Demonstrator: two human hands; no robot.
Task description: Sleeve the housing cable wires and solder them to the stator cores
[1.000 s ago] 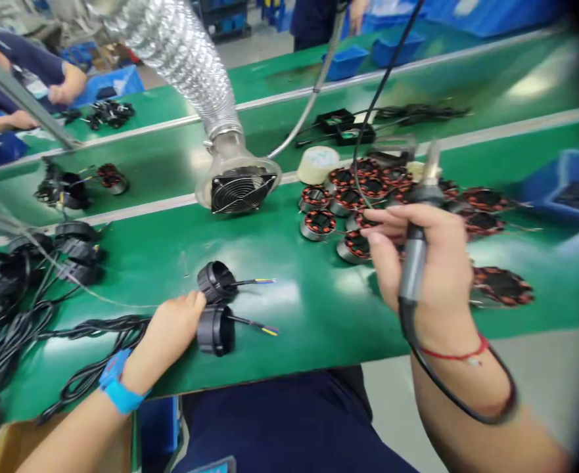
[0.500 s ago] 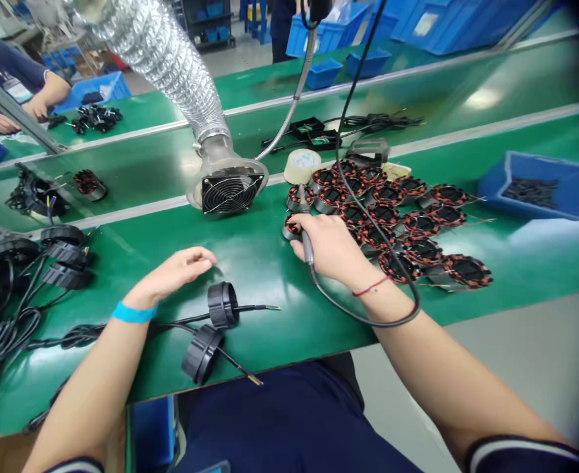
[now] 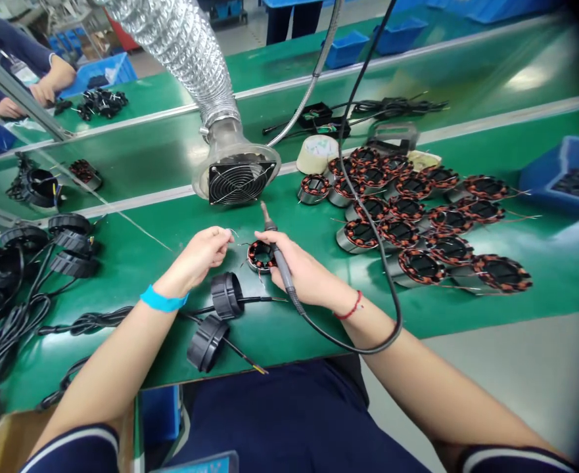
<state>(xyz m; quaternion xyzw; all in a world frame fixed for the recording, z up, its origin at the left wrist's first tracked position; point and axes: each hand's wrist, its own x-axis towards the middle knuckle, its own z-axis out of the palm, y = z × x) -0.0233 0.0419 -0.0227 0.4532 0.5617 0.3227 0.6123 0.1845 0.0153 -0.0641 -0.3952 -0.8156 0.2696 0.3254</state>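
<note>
My right hand (image 3: 301,266) is wrapped round a soldering iron (image 3: 282,263), its tip pointing up and away toward the fan. Just under those fingers, a copper-wound motor stator (image 3: 259,257) sits on the bench with its thin leads sticking out; whether the fingers touch it I cannot tell. To its left, my left hand (image 3: 208,253) is closed in a pinch on a thin silvery solder wire (image 3: 236,233), whose end pokes out past the fingertips. Two black ring-shaped caps (image 3: 227,295) threaded on cables lie nearest me, below the stator.
A fume duct with a fan grille (image 3: 242,182) hangs in front. Several stators (image 3: 420,266) are grouped at right, beside a tape roll (image 3: 317,154) and a blue bin (image 3: 560,174). Capped cables (image 3: 23,322) pile up at left. The iron's cord (image 3: 392,282) loops over my right forearm.
My right hand has come left toward me with the iron, and a stator now stands apart from the group. My left hand has moved right and now pinches the solder wire.
</note>
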